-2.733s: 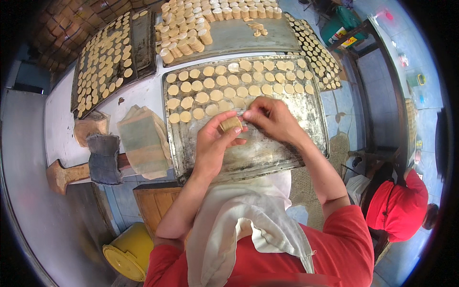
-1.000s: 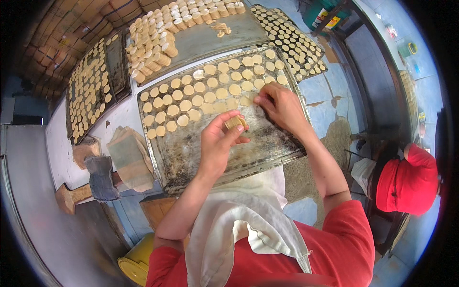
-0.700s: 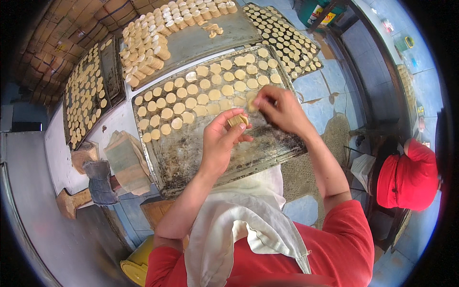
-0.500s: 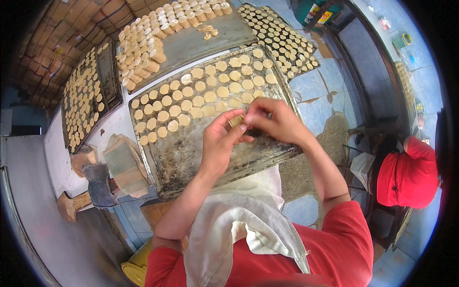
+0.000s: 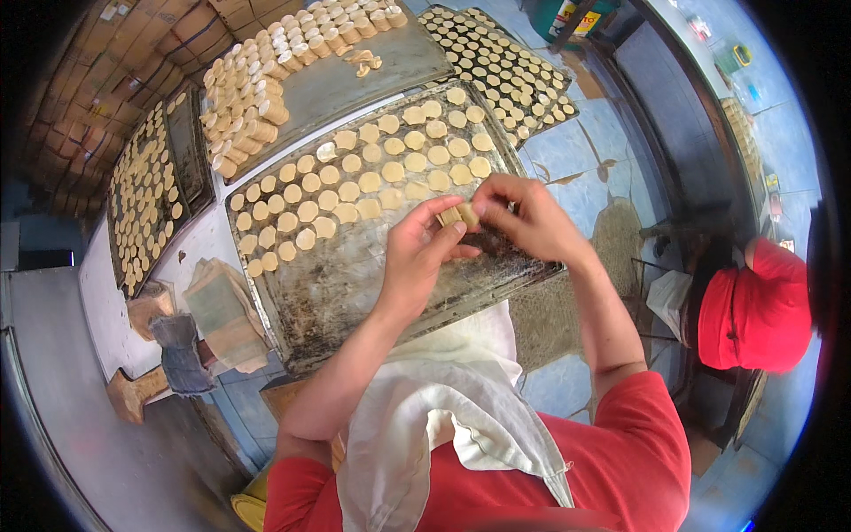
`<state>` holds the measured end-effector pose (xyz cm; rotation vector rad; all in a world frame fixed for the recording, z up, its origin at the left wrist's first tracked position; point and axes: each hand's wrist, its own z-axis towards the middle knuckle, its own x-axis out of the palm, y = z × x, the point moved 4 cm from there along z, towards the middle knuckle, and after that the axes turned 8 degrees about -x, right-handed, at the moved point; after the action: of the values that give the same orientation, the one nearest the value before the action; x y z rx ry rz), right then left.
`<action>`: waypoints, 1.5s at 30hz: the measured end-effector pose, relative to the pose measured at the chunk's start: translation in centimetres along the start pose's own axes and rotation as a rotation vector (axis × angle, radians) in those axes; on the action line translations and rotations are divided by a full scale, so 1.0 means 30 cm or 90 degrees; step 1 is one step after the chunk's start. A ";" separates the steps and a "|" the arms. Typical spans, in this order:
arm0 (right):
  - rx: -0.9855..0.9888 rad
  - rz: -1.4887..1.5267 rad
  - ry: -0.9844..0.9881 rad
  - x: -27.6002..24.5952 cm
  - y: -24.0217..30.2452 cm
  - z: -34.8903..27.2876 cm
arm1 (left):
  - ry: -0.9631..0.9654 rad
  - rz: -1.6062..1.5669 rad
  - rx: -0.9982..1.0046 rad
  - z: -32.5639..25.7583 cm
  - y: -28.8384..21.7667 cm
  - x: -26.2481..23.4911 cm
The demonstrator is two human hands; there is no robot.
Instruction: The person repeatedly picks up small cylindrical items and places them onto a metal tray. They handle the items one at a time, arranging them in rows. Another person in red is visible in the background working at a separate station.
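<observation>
My left hand (image 5: 415, 253) is closed around a short stack of thin, pale round wafers (image 5: 452, 215), held on its side above the large metal baking tray (image 5: 328, 297). Close against it, my right hand (image 5: 536, 222) pinches at the right end of the stack, where a disc tilts away; its fingertips are slightly blurred. Rows of single flat wafers (image 5: 348, 191) cover the far part of the tray under and beyond my hands. The near part of the tray shows bare, stained metal.
Behind lies another tray (image 5: 355, 97) with many piled wafer stacks (image 5: 244, 137) and some broken bits. Wafer-covered black trays stand at the left (image 5: 146, 199) and far right (image 5: 510, 71). Cloths (image 5: 222, 310) hang at the table's left edge. A person in red (image 5: 753, 310) is at right.
The view has shifted slightly, so the trays sit a little further left. Both hands remain together at the stack; a disc at its right end now tilts toward my right fingers.
</observation>
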<state>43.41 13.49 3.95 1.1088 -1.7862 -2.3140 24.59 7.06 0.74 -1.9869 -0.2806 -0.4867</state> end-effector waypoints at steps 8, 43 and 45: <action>0.055 -0.227 -0.173 -0.133 -0.093 -0.008 | 0.093 0.071 0.010 0.091 0.001 0.078; 0.071 -0.380 -0.160 0.028 -0.009 0.025 | -0.014 -0.010 0.095 -0.200 -0.025 -0.106; 0.061 -0.396 -0.115 0.082 0.078 0.028 | -0.054 -0.011 0.098 -0.235 -0.028 -0.154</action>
<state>40.20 12.34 4.76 1.7285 -1.8181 -2.7485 18.63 1.21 2.06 -1.8588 -0.3774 -0.3802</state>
